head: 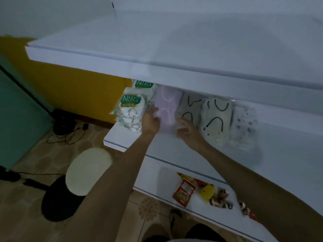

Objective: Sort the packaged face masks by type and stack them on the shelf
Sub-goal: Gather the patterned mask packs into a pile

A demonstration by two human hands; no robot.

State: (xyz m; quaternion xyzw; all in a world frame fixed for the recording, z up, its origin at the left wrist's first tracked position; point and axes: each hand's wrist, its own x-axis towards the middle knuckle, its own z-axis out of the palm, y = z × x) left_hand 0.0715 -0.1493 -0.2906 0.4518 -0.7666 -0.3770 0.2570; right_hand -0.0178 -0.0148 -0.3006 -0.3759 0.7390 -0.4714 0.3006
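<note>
Both hands, left hand [151, 122] and right hand [187, 129], clasp purple mask pack [166, 109] | top hidden by upper shelf [157, 67]

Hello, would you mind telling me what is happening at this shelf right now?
A person is arranging packaged face masks in a row on the white shelf. Both hands, the left hand and right hand, are on the lilac mask stack. N95 packs lie to its left; grey, cream and speckled stacks to its right.
</note>
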